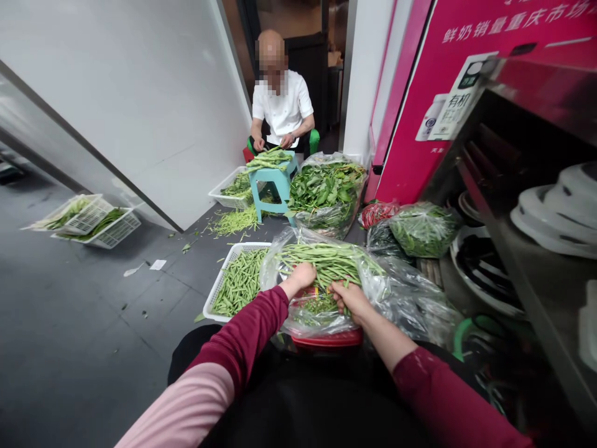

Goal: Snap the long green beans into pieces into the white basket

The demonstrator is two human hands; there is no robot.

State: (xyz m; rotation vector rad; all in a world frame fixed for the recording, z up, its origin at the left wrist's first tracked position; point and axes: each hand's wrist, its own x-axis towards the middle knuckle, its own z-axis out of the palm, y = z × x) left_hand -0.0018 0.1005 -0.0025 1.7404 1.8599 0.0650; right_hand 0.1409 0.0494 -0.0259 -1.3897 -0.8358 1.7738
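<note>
Long green beans point(329, 256) lie in an open clear plastic bag point(275, 267) in front of me. My left hand point(304, 275) is closed at the near left edge of the beans; what its fingers hold is hidden. My right hand point(349, 297) has its fingers curled round green beans at the bag's near right side. Short bean pieces and scraps lie in the bag below my hands. Left of the bag, a white basket point(209, 303) holds many short bean pieces. Part of a red container point(329, 340) shows under the bag.
A person in white point(284, 109) sits opposite, hands over stalks on a blue stool point(273, 176). Beside it is a bag of leafy greens point(329, 186). White baskets point(112, 233) stand at the left. A metal shelf point(527, 267) with white dishes point(555, 214) rises at the right.
</note>
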